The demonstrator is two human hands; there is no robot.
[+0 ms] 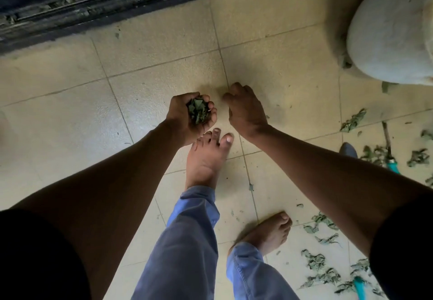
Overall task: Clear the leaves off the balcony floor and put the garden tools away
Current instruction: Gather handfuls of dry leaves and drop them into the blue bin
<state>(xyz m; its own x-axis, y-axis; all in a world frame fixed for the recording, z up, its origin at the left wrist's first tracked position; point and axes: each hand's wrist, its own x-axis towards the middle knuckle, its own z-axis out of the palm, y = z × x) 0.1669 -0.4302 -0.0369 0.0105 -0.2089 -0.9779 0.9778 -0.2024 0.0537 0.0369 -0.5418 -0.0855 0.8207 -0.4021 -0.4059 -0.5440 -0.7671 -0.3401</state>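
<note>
My left hand (187, 114) is cupped palm up around a clump of dry green leaves (198, 109), just above the beige tiled floor (152, 48). My right hand (244, 109) hovers palm down beside it with fingers curled toward the floor, and I cannot see anything in it. More dry leaves (323, 269) lie scattered over the tiles at the lower right. A garden tool with a teal handle (390, 154) lies among leaves at the right edge. A second teal handle (359, 286) shows at the bottom right.
My bare feet (206, 156) stand on the tiles below my hands, in blue trousers. A large pale grey pot (393, 30) fills the upper right corner. A dark sliding-door track (82, 4) with leaf bits runs along the top.
</note>
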